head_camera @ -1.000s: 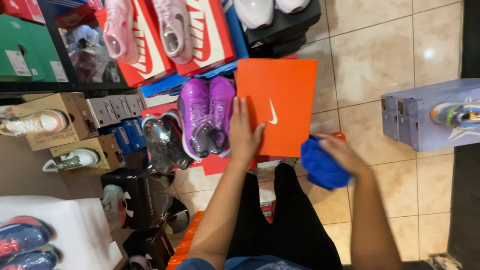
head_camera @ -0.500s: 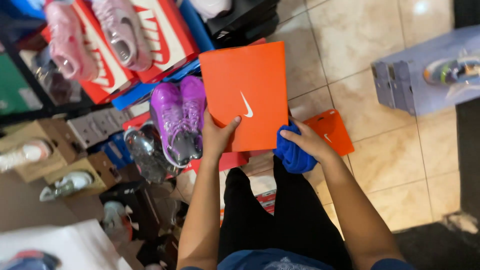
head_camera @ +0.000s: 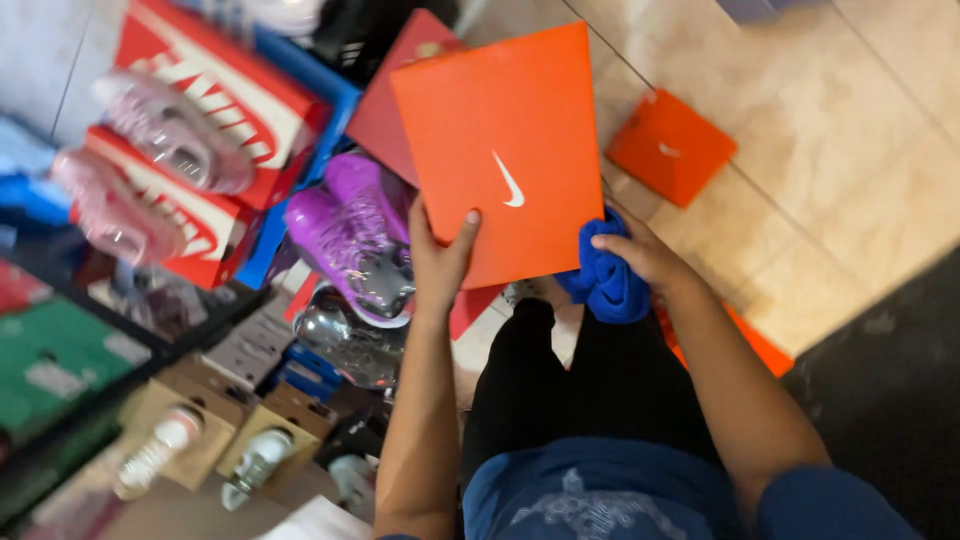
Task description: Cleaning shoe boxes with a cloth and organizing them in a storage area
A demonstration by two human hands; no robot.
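My left hand (head_camera: pixel 438 258) grips the lower left edge of an orange shoe box lid (head_camera: pixel 505 120), thumb on its top face, holding it up in front of me. My right hand (head_camera: pixel 640 255) is closed on a crumpled blue cloth (head_camera: pixel 605 283) pressed against the lid's lower right corner. A pair of purple sneakers (head_camera: pixel 350 235) sits just left of the lid, partly behind my left hand. My black trousers and blue shirt fill the bottom of the view.
Pink sneakers (head_camera: pixel 175 140) rest on red and white shoe boxes (head_camera: pixel 225 85) at upper left. Brown boxes with white shoes (head_camera: pixel 215 440) stand lower left. A small orange box piece (head_camera: pixel 670 145) lies on the beige tiled floor (head_camera: pixel 830 170). A dark mat (head_camera: pixel 890 390) is at right.
The view has swung and closed in on the lid. The lid is now tilted and nearer. My right hand with the blue cloth has come up against the lid's lower right corner.
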